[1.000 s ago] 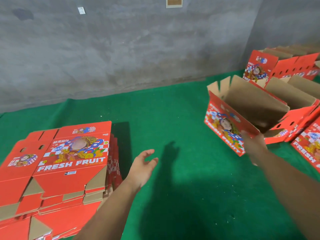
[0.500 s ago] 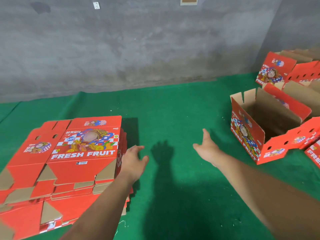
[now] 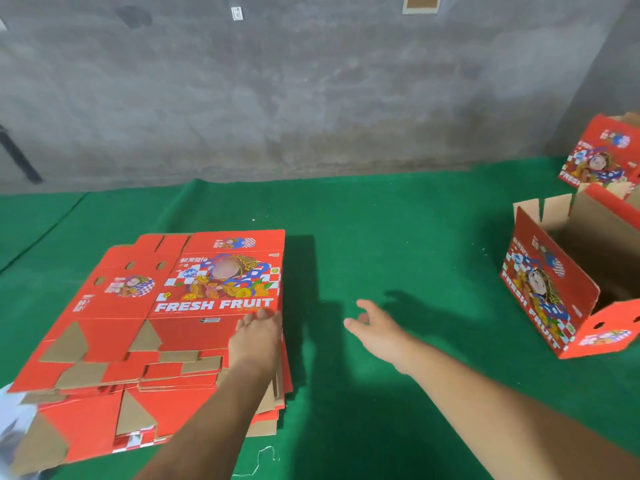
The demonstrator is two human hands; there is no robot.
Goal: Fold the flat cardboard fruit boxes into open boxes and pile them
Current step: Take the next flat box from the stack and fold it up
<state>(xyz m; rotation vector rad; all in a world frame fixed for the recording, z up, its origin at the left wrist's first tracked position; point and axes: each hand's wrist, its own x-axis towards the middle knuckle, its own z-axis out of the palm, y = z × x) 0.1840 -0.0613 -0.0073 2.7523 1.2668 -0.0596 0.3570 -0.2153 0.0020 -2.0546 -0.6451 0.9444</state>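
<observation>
Two hands work over a green felt-like floor covering (image 3: 363, 216) that runs back to a grey concrete wall (image 3: 311, 98). The left hand (image 3: 258, 336) lies on the right edge of the top flat red printed cardboard fruit box (image 3: 194, 306), which crowns a stack of flattened red cardboard boxes (image 3: 104, 424) at the left. Its fingers reach over the sheet's edge, but whether they have curled under it or only press down I cannot tell from this angle. The right hand (image 3: 375, 327) hangs above the floor covering between the stack and the finished boxes, fingers loosely spread and grasping nothing.

At the right stands a folded open red cardboard box (image 3: 554, 292), its brown inside showing, and behind it another upright red cardboard box (image 3: 599, 157) close to the wall.

In handling, the top sheet is likely light and fairly stiff across its panels, yet ready to hinge at the scored creases and brown flaps, so it could sag if lifted by one corner. A sound hold would seem to be the right edge under the left hand, with the right hand coming in to take the same side or the far edge and peel the sheet clear of the ones beneath. Printed faces may slide on each other, so the neighbour below could drag along.
</observation>
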